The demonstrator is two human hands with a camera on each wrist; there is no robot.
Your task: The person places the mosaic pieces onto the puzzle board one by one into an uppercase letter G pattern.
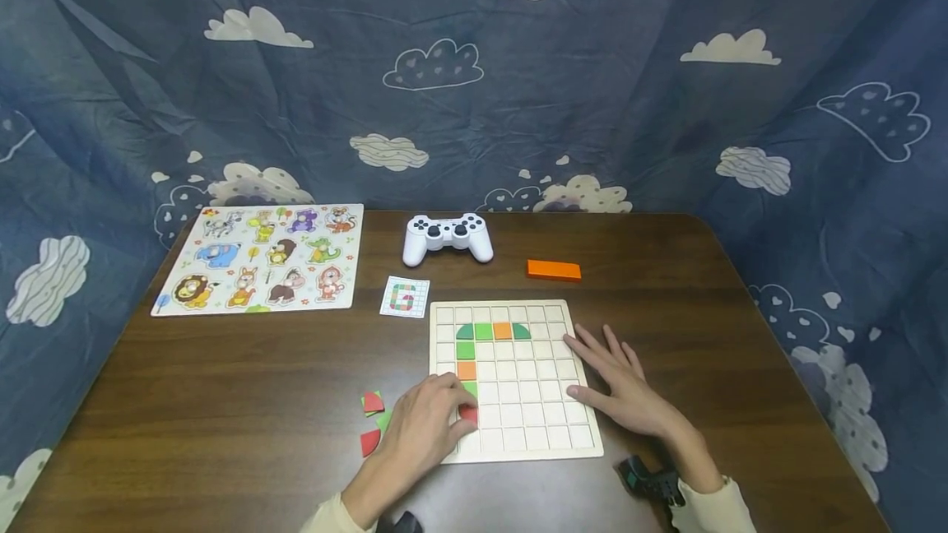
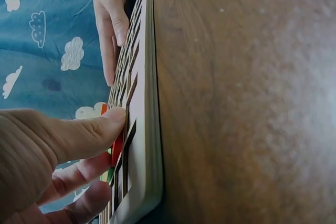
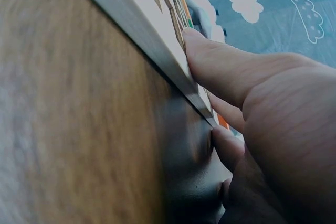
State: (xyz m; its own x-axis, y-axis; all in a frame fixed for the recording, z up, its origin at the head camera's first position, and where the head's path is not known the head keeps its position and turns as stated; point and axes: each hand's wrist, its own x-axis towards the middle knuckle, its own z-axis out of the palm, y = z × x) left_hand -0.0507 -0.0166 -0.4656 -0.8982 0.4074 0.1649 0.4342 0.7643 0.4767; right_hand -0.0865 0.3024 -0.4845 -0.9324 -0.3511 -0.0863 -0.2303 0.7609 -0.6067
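A pale wooden grid board (image 1: 533, 416) lies in front of me. Green and orange square tiles, with a dark green rounded tile (image 1: 522, 331) at the row's end, form a row and a column on it. At the column's lower end my left hand (image 1: 424, 422) pinches a red tile (image 1: 469, 413) between thumb and fingers, over the board's left part. The red tile (image 2: 117, 148) also shows by the thumb in the left wrist view; the hand partly hides it. My right hand (image 1: 625, 389) rests with spread fingers on the board's right edge, holding no tile.
Loose red and green tiles (image 1: 370, 442) lie left of the board, partly behind the left hand. Beyond the board are a small pattern card (image 1: 404, 297), a white game controller (image 1: 448, 238) and an orange block (image 1: 553, 271). An animal puzzle board (image 1: 259, 261) lies at the back left.
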